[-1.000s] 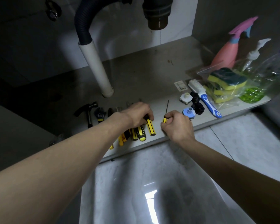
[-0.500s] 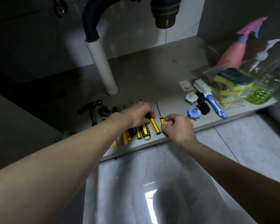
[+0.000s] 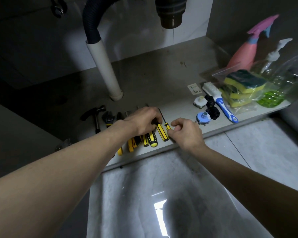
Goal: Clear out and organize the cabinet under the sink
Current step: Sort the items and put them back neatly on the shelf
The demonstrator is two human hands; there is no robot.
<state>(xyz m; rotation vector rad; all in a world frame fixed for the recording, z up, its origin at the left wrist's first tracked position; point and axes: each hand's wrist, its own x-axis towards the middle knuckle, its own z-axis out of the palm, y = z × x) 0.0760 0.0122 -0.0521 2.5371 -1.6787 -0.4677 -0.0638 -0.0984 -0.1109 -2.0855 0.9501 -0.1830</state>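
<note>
On the dim cabinet floor, both hands pinch screwdrivers — left hand hiding shafts, right hand the small handle.

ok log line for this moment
left hand: grips large screwdriver | right hand: pinches small screwdriver | step: aligning tool row

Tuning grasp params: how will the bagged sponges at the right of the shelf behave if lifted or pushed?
The sponge bag is probably light and squashy: stacked foam sponges. Its loose clear plastic looks slippery and floppy, so a push may crumple it or shift the stack.
</note>
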